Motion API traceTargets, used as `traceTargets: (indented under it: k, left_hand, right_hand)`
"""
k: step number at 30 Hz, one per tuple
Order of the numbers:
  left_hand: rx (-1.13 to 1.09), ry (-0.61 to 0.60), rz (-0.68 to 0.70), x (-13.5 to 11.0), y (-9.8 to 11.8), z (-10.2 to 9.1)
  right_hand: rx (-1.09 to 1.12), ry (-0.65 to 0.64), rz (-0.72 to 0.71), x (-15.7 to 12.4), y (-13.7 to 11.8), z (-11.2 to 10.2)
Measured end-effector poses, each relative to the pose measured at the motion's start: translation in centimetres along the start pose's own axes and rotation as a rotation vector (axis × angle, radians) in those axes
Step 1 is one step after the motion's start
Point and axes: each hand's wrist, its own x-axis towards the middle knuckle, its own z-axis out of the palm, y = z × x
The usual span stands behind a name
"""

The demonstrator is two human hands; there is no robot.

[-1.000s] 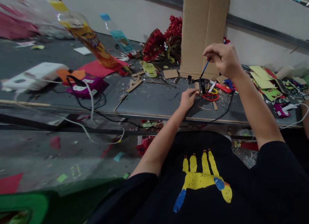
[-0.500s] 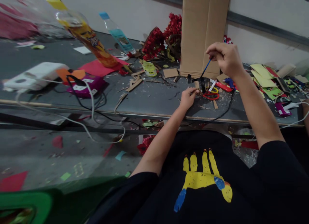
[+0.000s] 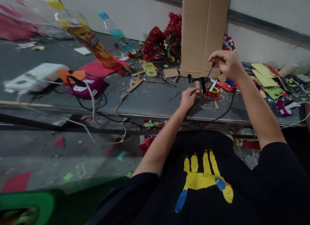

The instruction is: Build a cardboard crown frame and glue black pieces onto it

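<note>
My right hand (image 3: pixel 225 62) is raised above the bench, its fingers pinched round the top of a thin blue stick (image 3: pixel 209 72). The stick slants down to the left, its lower end close to a black strip (image 3: pixel 203 85). Low over the bench, my left hand (image 3: pixel 188 99) is closed in a pinch on a small brown piece (image 3: pixel 198 92), too small to make out well. Just right of those fingers lie scissors with red and yellow handles (image 3: pixel 211 96). A red-handled tool (image 3: pixel 224 86) rests behind them.
A tall cardboard sheet (image 3: pixel 204 31) stands against the wall. A juice bottle (image 3: pixel 87 37), a blue-capped bottle (image 3: pixel 118 34), a small yellow tub (image 3: pixel 149 70), red paper flowers (image 3: pixel 157 41) and scraps lie about the bench. Cables and a white power strip (image 3: pixel 36 77) are at left.
My right hand has shifted slightly down and right, and the stick's lower end has moved the same way. My left hand stays nearly where it was.
</note>
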Motion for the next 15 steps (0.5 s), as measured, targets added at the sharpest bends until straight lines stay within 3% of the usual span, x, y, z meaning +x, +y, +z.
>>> traceTargets:
  k: [8, 15]
  left_hand:
    - [-0.005, -0.006, -0.009, 0.0, -0.5, 0.1]
    - [-0.008, -0.010, -0.013, 0.0, 0.1, 0.0]
  right_hand:
    - [-0.035, 0.179, -0.038, 0.7, -0.8, -0.8]
    - [0.041, 0.047, -0.016, -0.9, 0.2, -0.6]
